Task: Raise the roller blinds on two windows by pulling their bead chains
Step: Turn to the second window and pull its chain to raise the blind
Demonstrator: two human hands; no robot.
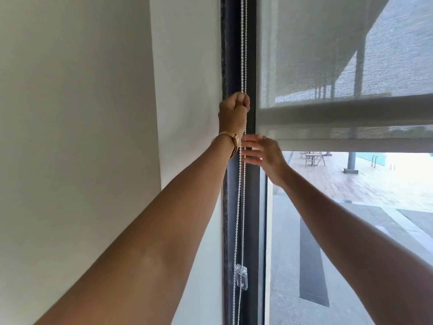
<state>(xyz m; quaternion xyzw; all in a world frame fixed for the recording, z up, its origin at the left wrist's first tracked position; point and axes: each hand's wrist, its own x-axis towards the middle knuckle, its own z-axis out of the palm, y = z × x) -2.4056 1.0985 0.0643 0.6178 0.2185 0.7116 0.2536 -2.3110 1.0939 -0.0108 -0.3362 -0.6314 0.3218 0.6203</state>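
Observation:
A white bead chain [243,43] hangs in two strands down the dark window frame [251,207]. My left hand [234,111] is raised and closed in a fist around the chain at about mid-height. My right hand [262,152] is lower and just to the right, fingers spread, beside the chain without gripping it. The grey mesh roller blind [339,66] covers the upper part of the window; its bottom bar [351,145] sits a little above my right hand's level. Glass below the bar is uncovered.
A white wall [93,113] fills the left side. A clear plastic chain holder [241,276] is fixed low on the frame. Outside, a paved terrace with chairs and a table [314,158] and a pool edge show through the glass.

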